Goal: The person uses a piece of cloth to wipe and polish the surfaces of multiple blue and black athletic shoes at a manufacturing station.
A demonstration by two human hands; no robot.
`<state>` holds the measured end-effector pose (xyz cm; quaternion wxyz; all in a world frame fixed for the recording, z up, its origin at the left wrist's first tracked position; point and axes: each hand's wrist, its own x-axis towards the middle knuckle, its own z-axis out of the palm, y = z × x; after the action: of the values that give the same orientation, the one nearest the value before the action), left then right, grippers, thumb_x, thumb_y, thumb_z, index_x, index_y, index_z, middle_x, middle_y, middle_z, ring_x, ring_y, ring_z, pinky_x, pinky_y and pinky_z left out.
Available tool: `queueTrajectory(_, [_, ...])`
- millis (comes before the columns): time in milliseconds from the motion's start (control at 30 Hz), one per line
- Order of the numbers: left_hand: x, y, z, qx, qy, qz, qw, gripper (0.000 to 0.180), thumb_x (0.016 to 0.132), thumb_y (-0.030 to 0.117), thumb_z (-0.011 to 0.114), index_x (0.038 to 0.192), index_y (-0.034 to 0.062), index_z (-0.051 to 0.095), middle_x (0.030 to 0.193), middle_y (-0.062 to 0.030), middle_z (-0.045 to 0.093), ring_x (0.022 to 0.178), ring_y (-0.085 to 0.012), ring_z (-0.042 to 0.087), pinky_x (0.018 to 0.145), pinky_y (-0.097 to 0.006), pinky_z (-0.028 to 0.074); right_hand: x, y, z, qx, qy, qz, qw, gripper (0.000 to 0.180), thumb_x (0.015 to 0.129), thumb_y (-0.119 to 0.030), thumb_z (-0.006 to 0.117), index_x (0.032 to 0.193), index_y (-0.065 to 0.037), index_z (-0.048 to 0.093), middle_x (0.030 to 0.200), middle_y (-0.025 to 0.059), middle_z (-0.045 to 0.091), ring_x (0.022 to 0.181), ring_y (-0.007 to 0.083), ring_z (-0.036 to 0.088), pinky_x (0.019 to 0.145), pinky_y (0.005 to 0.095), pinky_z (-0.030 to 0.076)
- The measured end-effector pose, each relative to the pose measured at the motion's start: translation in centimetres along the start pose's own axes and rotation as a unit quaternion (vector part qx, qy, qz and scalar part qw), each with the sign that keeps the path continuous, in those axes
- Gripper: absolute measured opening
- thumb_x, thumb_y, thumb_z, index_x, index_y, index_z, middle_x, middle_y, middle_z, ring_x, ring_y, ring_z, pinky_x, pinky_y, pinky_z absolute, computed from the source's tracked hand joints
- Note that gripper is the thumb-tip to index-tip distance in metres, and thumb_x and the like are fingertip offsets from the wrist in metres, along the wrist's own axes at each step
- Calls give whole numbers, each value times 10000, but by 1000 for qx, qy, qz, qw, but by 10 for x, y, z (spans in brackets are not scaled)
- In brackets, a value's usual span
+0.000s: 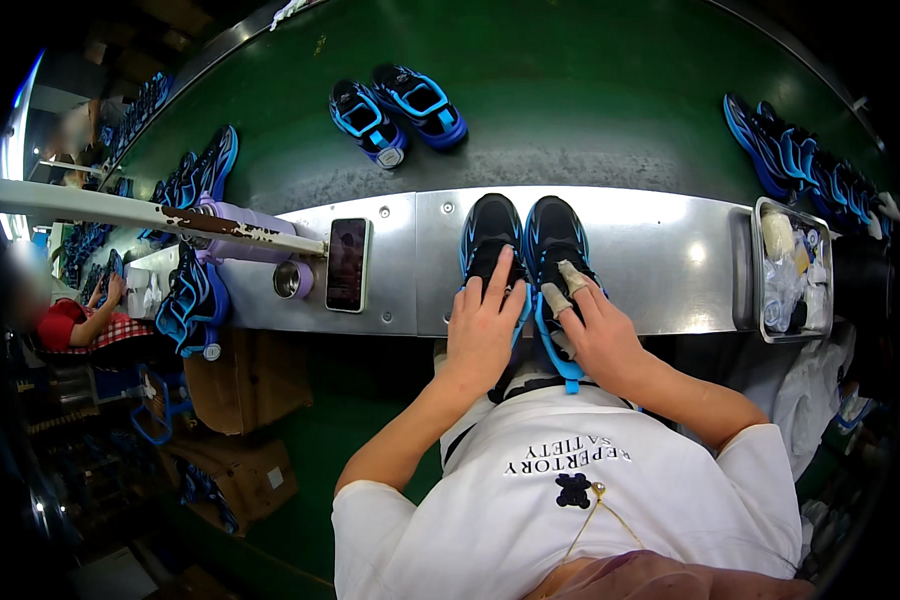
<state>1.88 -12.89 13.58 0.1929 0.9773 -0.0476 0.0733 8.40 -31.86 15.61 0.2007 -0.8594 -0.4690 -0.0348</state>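
The left hand [483, 330] fans its fingers over the left shoe [490, 215]; the right hand [602, 335] is on the right shoe [553, 220], whether gripping I can't tell. Both shoes sit toes-out on the metal ledge [660, 260], the right one's heel overhanging, so gentle, even pressure looks wise. Over right, a tray [760, 270] holds clear plastic [782, 285].

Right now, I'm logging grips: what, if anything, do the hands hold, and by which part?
The left hand is on the left shoe, the right hand on the right shoe, near their openings; gripping can't be told.
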Motion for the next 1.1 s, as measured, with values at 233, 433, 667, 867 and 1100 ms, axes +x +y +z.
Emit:
queueTrajectory(233, [0, -22, -21, -183, -26, -56, 981, 476, 796, 62, 555, 1271, 61, 590, 1411, -251, 439, 1112, -395, 486, 993, -457, 407, 11, 23, -32, 270, -95, 80, 955, 424, 899, -97, 591, 1321, -100, 548, 1247, 226, 498, 1126, 389, 544, 946, 418, 469])
queueTrajectory(433, [21, -3, -19, -119, 9, -85, 989, 374, 731, -25, 607, 1083, 73, 689, 1057, -123, 571, 1013, -301, 539, 853, -360, 461, 12, 36, -35, 227, -108, 85, 964, 324, 854, -98, 650, 1178, -96, 633, 962, 141, 556, 884, 340, 591, 764, 397, 499])
queueTrajectory(667, [16, -36, -19, -339, -63, -6, 939, 351, 769, -46, 571, 1078, 71, 689, 1057, -75, 604, 916, -223, 579, 804, -298, 463, 18, 40, -34, 129, -62, 63, 988, 288, 786, -88, 710, 1070, -106, 675, 807, 109, 566, 788, 310, 588, 687, 390, 483])
queueTrajectory(867, [20, -41, -27, -369, -128, -21, 920, 429, 755, -29, 539, 1155, 79, 653, 1102, -75, 621, 885, -178, 571, 756, -246, 445, 15, 41, -30, 118, -103, 99, 983, 316, 746, -215, 764, 1037, -114, 694, 828, 106, 564, 784, 295, 603, 674, 387, 491])
queueTrajectory(1100, [2, 29, -25, -365, 20, -69, 928, 219, 813, 5, 585, 1022, 21, 650, 1024, -113, 624, 823, -246, 605, 713, -332, 499, 19, 62, -41, 223, -152, 21, 963, 347, 775, -265, 753, 1040, -55, 673, 848, 134, 605, 779, 330, 612, 698, 411, 496])
